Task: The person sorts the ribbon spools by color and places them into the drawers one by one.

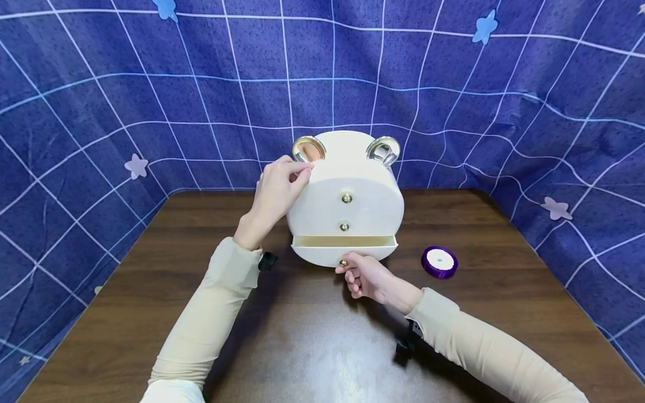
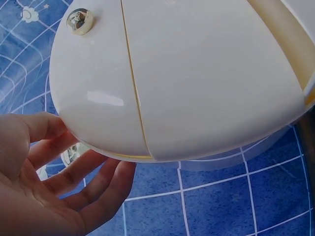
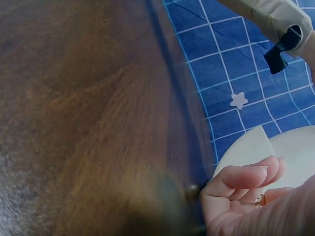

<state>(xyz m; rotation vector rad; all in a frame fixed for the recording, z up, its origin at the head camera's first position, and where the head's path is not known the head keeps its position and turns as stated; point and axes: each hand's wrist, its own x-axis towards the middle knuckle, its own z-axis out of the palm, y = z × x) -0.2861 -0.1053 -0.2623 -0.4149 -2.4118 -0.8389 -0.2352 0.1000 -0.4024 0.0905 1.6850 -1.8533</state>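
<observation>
A white rounded drawer box (image 1: pixel 373 204) with round metallic ears stands on the table, its bottom drawer (image 1: pixel 314 254) partly pulled out. At that drawer's small gold knob (image 1: pixel 344 262), my right hand (image 1: pixel 375 280) pinches with thumb and forefinger, the other fingers curled below. In the right wrist view, the right hand (image 3: pixel 241 196) partly hides the white drawer front. My left hand (image 1: pixel 277 187) touches the box's upper left edge. The left wrist view shows the left hand's fingers (image 2: pixel 106 189), loosely bent, resting against the rim near the top drawer.
On the brown wooden table (image 1: pixel 302 336), a spool of purple ribbon (image 1: pixel 440 262) lies right of the box. Two more gold knobs, an upper one (image 1: pixel 346 198) and a middle one (image 1: pixel 344 226), sit on the box front. Blue gridded cloth (image 1: pixel 201 101) hangs behind and at the sides.
</observation>
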